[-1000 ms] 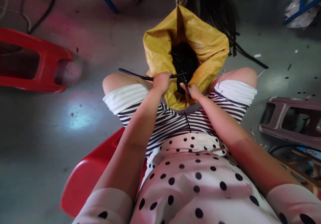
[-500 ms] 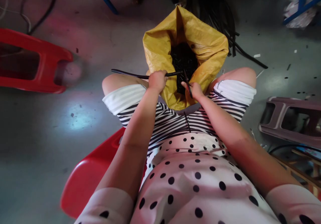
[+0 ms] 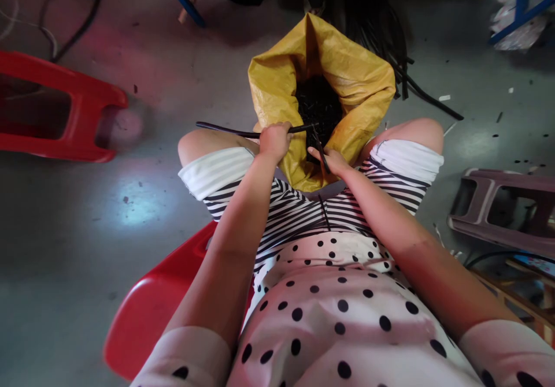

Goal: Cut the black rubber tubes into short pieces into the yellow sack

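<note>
A black rubber-looking strip (image 3: 225, 129) runs through my left hand (image 3: 276, 142), which is closed around it. Its short end reaches over the mouth of a yellow sack (image 3: 277, 86) between my knees. Dark scissors (image 3: 321, 151) are in my right hand (image 3: 336, 162), with the blades by the strip's short end; whether they touch it I cannot make out. Inside the sack lies a heap of small black pieces (image 3: 319, 101).
A bundle of long black strips (image 3: 396, 58) lies on the floor behind the sack. Red stools (image 3: 82, 98) are at the left and under me, a grey-brown stool (image 3: 477, 202) at the right. Blue metal legs (image 3: 522, 11) stand at the back.
The scissors have tilted, and my right thumb has shifted slightly left. My left hand, still on the strip, has moved slightly right. A dark shape at the top has changed position.
</note>
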A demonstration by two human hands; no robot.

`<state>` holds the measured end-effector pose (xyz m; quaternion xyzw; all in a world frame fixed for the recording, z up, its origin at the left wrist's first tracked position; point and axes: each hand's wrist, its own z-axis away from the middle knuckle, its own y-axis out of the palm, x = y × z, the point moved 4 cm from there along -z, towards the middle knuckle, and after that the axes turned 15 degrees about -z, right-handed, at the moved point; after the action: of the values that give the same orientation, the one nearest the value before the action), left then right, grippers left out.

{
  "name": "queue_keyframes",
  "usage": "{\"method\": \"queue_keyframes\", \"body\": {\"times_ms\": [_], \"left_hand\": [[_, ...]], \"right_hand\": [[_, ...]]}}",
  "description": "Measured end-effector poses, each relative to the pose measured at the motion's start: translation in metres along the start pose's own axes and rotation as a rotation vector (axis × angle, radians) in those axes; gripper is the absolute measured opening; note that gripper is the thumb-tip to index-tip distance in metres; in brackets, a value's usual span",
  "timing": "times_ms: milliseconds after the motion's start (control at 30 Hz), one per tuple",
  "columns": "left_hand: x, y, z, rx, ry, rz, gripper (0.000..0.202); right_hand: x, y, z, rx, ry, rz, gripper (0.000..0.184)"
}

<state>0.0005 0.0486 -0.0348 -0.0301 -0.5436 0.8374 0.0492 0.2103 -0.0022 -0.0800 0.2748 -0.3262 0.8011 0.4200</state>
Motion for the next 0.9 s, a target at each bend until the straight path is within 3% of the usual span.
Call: {"method": "queue_keyframes", "body": {"times_ms": [167, 567, 767, 900], "left_hand": [[-0.007, 0.005, 0.0, 0.031, 0.082, 0.031, 0.041], [0.005, 0.007, -0.002, 0.044, -0.001, 0.031, 0.043], [0.011, 0.003, -0.004, -0.045, -0.112, 0.051, 0.042], [0.01, 0.004, -0.004, -0.03, -0.096, 0.047, 0.043]], "right_hand": [[0.0, -0.001, -0.002, -0.043, -0.011, 0.037, 0.08], [0.003, -0.007, 0.0, -0.168, -0.023, 0.031, 0.066], [0.003, -0.004, 0.003, -0.107, -0.002, 0.01, 0.056], [0.002, -0.001, 0.001, -0.088, -0.057, 0.041, 0.045]]}}
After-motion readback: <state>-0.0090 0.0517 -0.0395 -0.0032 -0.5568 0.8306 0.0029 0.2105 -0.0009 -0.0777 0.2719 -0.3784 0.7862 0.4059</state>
